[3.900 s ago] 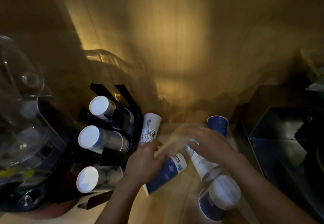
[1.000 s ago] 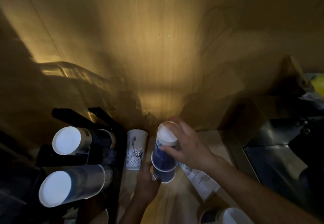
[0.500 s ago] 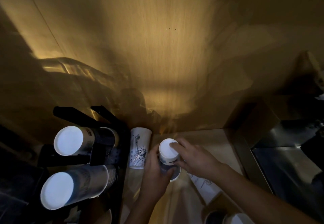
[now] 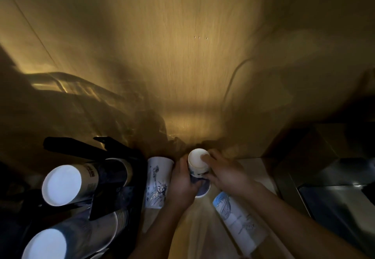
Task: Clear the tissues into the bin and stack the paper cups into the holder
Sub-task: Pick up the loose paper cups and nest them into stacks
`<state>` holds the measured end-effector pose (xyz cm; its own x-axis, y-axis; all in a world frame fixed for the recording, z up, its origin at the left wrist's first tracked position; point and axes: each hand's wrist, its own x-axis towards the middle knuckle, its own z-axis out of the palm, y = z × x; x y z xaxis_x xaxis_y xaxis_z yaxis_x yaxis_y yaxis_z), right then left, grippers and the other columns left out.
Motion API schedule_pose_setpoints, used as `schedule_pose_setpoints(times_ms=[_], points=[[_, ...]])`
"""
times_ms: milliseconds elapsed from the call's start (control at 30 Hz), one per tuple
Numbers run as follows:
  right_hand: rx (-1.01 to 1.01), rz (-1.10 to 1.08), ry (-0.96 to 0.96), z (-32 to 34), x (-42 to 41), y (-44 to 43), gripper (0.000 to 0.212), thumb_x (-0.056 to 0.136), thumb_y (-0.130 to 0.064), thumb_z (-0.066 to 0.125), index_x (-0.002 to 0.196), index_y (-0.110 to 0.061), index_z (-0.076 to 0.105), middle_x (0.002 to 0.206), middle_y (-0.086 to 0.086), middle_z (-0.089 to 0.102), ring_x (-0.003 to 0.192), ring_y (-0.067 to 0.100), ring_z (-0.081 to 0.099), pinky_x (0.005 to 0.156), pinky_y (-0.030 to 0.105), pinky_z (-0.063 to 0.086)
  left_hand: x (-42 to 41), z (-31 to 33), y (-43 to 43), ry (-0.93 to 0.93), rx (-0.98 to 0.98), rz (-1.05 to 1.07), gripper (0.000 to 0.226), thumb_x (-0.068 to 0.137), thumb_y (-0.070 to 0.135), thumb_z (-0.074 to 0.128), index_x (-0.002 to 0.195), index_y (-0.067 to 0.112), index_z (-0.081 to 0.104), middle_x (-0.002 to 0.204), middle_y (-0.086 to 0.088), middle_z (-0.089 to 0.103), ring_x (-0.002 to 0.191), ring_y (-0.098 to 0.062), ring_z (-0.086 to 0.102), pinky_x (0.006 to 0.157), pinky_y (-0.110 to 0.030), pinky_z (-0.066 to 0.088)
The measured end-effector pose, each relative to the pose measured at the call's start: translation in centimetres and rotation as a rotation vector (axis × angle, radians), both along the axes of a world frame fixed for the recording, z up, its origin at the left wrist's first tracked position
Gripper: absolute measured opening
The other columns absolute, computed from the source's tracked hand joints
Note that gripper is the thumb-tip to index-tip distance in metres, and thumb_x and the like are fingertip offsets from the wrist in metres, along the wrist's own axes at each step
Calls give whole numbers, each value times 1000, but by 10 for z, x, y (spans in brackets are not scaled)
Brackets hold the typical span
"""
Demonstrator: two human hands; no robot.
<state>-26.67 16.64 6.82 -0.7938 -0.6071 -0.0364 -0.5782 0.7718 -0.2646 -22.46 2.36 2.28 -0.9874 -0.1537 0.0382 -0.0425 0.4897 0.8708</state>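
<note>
Okay, your left hand (image 4: 183,184) is wrapped around the side of a short stack of upside-down paper cups (image 4: 198,169) on the counter (image 4: 199,228), fingers curled closed on it. Your right hand (image 4: 225,174) grips the same stack from the right, fingertips pressing on the white base of the top cup. Just left of your hands a white cup with a statue print (image 4: 157,182) stands upside down. Beside that, the black cup holder (image 4: 113,177) carries sleeves of stacked cups lying on their sides. A long white stack (image 4: 239,222) lies on the counter under your right forearm. Tissues and bin: can't tell, too dark.
</note>
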Motion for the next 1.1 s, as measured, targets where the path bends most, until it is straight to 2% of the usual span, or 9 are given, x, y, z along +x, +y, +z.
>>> schedule_pose_setpoints(times_ms=[200, 333, 433, 500, 633, 767, 933, 1000, 1100], points=[[15, -25, 7, -8, -3, 3, 59, 86, -34, 54, 136, -18, 27, 132, 8, 40, 100, 32, 54, 73, 44, 51, -4, 0, 0, -46, -53, -7, 66, 67, 11, 76, 125, 7, 43, 120, -14, 54, 110, -28, 51, 93, -43, 45], [-119, -96, -29, -13, 7, 11, 76, 83, -27, 59, 143, -23, 12, 140, 6, 36, 106, 30, 54, 81, 43, 50, 6, 4, -10, -113, -422, 23, 52, 74, 28, 65, 120, 11, 50, 123, -13, 55, 113, -31, 48, 91, -38, 40], [-263, -224, -11, -20, 18, 25, 67, 83, -26, 58, 140, -17, 24, 137, 10, 44, 113, 28, 51, 88, 40, 47, 19, 4, -24, -131, -532, 157, 56, 76, 33, 65, 126, 14, 47, 128, -13, 51, 116, -33, 45, 94, -41, 38], [-172, -284, -22, -29, 26, 36, 54, 83, -28, 56, 132, -16, 36, 128, 11, 50, 108, 28, 51, 84, 36, 44, 24, 2, -34, -226, -576, 254, 61, 79, 34, 64, 130, 10, 41, 131, -19, 47, 118, -36, 43, 94, -42, 38], [78, -374, -280, -52, 39, 54, 67, 80, -49, 58, 135, -23, 30, 134, 4, 43, 120, 24, 43, 94, 39, 37, 25, -12, -44, -426, -519, 347, 64, 84, 39, 58, 132, 6, 31, 132, -25, 43, 121, -39, 42, 97, -44, 38], [119, -385, -442, -63, 50, 66, 81, 73, -59, 61, 137, -24, 24, 134, 6, 46, 119, 24, 47, 91, 36, 38, 39, -27, -42, -501, -434, 359, 62, 85, 40, 54, 131, 11, 27, 129, -22, 47, 117, -39, 50, 92, -45, 43], [67, -325, -559, -64, 57, 66, 80, 69, -52, 69, 133, -24, 29, 127, 5, 52, 111, 21, 52, 79, 28, 40, 55, -27, -38, -544, -258, 360, 72, 74, 29, 72, 128, 7, 31, 128, -24, 50, 113, -41, 54, 89, -45, 48], [40, -312, -580, -63, 58, 64, 86, 68, -48, 71, 136, -22, 26, 132, 6, 50, 116, 22, 49, 86, 29, 41, 63, -28, -34, -606, -146, 348, 80, 65, 22, 81, 126, 2, 34, 128, -25, 51, 115, -39, 54, 93, -43, 48], [50, -261, -607, -61, 60, 58, 98, 68, -42, 73, 143, -20, 14, 142, 7, 41, 125, 22, 43, 97, 30, 38, 85, -28, -27, -717, -144, 321, 74, 66, 34, 80, 119, 2, 38, 127, -22, 54, 117, -35, 53, 94, -37, 47]])
